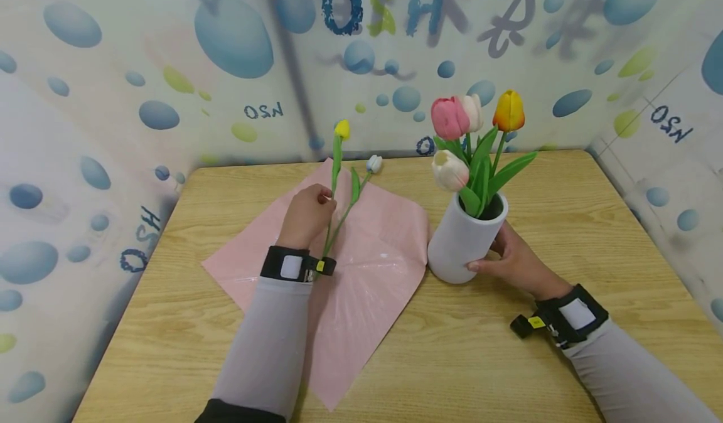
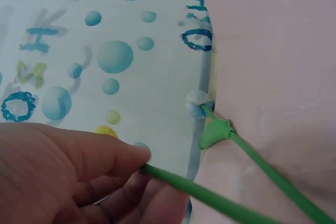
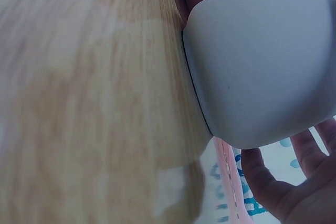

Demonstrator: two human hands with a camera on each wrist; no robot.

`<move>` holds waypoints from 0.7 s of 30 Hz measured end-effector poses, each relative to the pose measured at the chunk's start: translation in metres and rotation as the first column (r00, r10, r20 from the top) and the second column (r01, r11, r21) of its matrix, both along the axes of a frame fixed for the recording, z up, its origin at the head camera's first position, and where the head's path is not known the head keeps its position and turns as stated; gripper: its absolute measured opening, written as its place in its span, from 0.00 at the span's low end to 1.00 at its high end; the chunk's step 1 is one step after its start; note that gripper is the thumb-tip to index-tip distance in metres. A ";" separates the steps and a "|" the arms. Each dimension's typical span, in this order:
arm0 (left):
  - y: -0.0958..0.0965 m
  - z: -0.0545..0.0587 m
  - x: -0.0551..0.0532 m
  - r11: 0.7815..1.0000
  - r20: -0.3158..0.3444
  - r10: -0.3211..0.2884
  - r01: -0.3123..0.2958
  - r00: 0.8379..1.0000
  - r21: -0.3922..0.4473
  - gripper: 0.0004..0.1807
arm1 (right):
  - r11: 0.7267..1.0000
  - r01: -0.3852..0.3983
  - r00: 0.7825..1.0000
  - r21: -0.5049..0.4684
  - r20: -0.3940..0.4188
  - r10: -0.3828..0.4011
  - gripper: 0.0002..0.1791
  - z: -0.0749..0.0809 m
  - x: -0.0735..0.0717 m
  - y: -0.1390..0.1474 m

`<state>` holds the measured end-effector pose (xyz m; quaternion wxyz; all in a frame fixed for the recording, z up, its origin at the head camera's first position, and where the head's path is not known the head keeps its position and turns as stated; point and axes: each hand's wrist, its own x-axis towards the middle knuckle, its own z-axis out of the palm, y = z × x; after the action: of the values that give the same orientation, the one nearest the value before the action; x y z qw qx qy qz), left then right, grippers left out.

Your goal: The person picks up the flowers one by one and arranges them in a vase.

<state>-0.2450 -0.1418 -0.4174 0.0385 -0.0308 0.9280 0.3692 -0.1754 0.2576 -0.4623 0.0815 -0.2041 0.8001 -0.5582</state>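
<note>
My left hand [image 1: 305, 216] pinches the green stem of a yellow tulip [image 1: 342, 129] between thumb and fingertips. In the left wrist view the stem [image 2: 210, 198] runs from those fingertips toward the lower right. Beside it, a pale blue-and-white tulip [image 1: 374, 164] lies over a pink wrapping sheet [image 1: 373, 297]. My right hand [image 1: 522, 260] holds a white vase [image 1: 460, 247] low on its right side, thumb in front and the other fingers partly hidden behind. The vase leans to the right. It contains a pink tulip [image 1: 449, 118], an orange-yellow tulip [image 1: 509, 112] and white-pink ones.
The pink sheet spreads over the middle left of a wooden table [image 1: 599, 222], with one corner toward me. Its right edge comes up to the vase. A patterned cloth backdrop [image 1: 407, 65] rises behind the table and along both sides.
</note>
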 end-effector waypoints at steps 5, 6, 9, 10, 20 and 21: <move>0.001 0.006 0.003 0.993 -0.022 0.022 -0.019 1.000 0.120 0.18 | 1.000 0.000 1.000 -0.002 -0.006 0.000 0.53 0.000 0.000 0.000; 0.001 0.007 0.003 0.990 -0.030 0.027 -0.023 0.999 0.138 0.18 | 1.000 -0.001 1.000 -0.002 -0.008 0.001 0.53 0.000 0.000 0.000; 0.003 0.010 0.004 0.978 -0.052 0.043 -0.031 0.998 0.205 0.19 | 1.000 0.000 1.000 -0.004 -0.009 0.000 0.53 -0.001 0.000 0.000; 0.004 0.012 0.004 0.974 -0.060 0.046 -0.032 0.997 0.225 0.20 | 1.000 0.000 1.000 -0.004 -0.010 0.000 0.53 -0.001 0.000 0.000; 0.012 0.021 0.006 0.877 -0.074 0.069 -0.025 0.995 0.481 0.22 | 1.000 -0.002 1.000 -0.008 0.000 0.002 0.53 -0.001 0.001 0.001; 0.013 0.022 0.006 0.862 -0.074 0.073 -0.026 0.995 0.506 0.22 | 1.000 -0.003 1.000 -0.010 0.002 0.003 0.53 -0.001 0.001 0.001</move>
<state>-0.2391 -0.1289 -0.3955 -0.0064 -0.0266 0.7990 0.6007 -0.1747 0.2585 -0.4631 0.0820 -0.2053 0.7968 -0.5624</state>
